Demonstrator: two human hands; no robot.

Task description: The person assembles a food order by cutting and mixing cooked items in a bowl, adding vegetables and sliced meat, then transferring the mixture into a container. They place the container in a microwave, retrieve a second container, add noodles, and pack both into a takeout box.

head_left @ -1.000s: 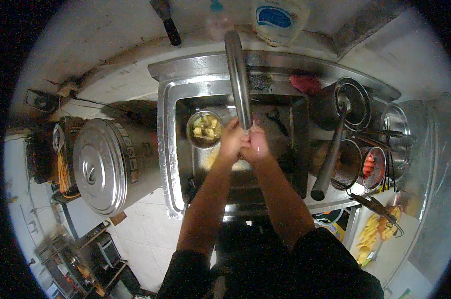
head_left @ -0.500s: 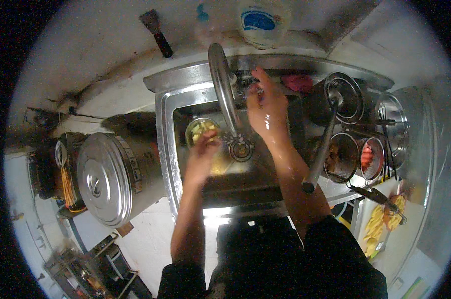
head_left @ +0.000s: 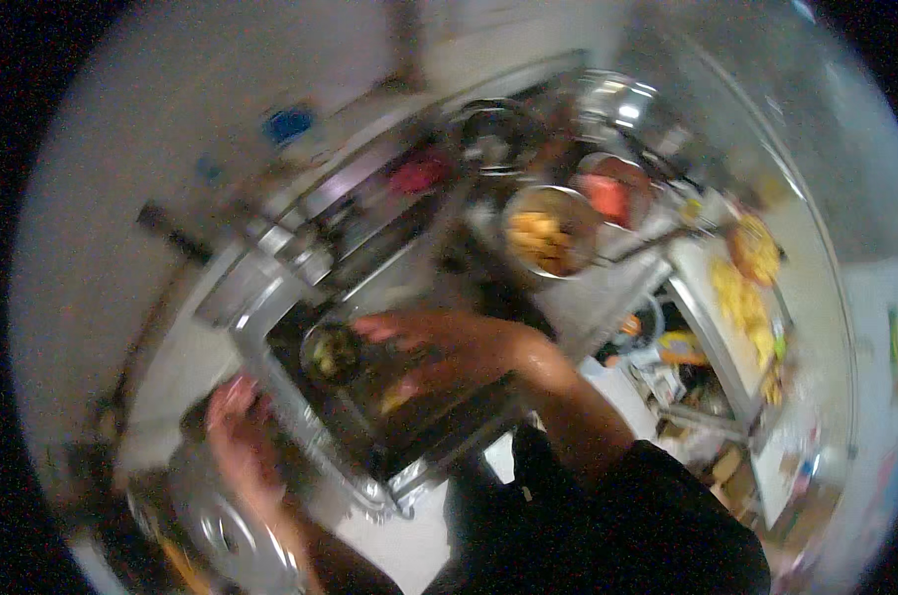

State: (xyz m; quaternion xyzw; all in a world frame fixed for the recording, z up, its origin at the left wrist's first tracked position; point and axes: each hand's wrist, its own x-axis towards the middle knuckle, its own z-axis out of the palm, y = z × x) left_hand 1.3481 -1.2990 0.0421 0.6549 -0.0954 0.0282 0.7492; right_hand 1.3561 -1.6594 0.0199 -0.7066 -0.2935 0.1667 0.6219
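Two hands, head view, blurred | right hand [head_left: 439, 342] spread open over steel sink [head_left: 270, 342], beside small bowl [head_left: 332, 354] inside it | left hand [head_left: 239, 436] at sink's left rim, grip unclear | pans of food [head_left: 550, 230] on tabletop beyond

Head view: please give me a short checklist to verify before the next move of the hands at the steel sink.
1. Picture sharp enough to judge: not ok, strong motion blur.
2. Right hand over the steel sink, beside the small round bowl of greenish food: ok.
3. Right hand grips something: cannot tell.
4. Left hand outside the sink, left of its rim: ok.
5. Left hand holds something: cannot tell.
6. Round metal pan of yellow pieces stands apart from both hands: ok.
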